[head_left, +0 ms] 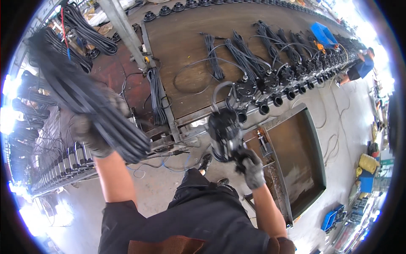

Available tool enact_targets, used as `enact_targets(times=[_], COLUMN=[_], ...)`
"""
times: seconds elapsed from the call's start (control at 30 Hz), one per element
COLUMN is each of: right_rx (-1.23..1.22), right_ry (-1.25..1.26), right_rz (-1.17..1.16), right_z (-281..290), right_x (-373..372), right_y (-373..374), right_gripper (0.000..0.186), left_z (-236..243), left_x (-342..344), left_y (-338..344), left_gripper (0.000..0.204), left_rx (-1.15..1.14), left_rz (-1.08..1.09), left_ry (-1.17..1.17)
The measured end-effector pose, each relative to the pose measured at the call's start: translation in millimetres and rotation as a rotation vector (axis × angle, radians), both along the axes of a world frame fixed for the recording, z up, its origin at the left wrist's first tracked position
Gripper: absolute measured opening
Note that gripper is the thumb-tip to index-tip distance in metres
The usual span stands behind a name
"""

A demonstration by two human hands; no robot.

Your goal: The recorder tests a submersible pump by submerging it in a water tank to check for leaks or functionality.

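A thick bundle of black cable (91, 99) is gripped by my gloved left hand (91, 133), fingers wrapped round it; its far end is smeared by motion. My gloved right hand (253, 171) is closed on a black and silver pump (224, 131) at its lower pipe end. The pump hangs off the front edge of the brown worktable, tilted and slightly blurred, with a handle-like loop above it. To its right, a row of similar pumps (270, 82) lines the table edge, black outlets facing outward.
Several cable bundles (213, 57) lie on the worktable (169, 46), along with a blue bin (323, 34). A metal post (127, 38) rises between the table and a red-brown surface at left. A low metal-framed cart (315, 156) stands at right. Another person (361, 65) is at the far right.
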State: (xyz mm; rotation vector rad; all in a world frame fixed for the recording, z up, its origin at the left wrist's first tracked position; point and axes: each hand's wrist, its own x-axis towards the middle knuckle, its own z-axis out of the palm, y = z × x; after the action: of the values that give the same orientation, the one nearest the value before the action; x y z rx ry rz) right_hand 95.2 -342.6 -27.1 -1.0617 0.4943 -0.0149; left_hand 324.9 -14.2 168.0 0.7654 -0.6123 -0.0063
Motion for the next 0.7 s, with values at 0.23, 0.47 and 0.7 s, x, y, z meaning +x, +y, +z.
enact_targets(times=[0.23,0.47,0.7], right_rx=[0.061,-0.406,-0.051], right_ry=[0.183,0.086,0.28], right_rz=[0.022,0.149,0.353], right_z=[-56,-137,-51], right_x=[146,198,210], right_y=[94,127,96], right_gripper=[0.018,0.022,0.041], left_z=[97,47,-60], left_x=[18,98,222], left_y=[51,42,-36], left_gripper=[0.071,0.044,0.053], left_rx=[0.116,0.566,1.231], left_rz=[0.513,0.687,0.864], left_ry=[-0.177,-0.233,-0.411])
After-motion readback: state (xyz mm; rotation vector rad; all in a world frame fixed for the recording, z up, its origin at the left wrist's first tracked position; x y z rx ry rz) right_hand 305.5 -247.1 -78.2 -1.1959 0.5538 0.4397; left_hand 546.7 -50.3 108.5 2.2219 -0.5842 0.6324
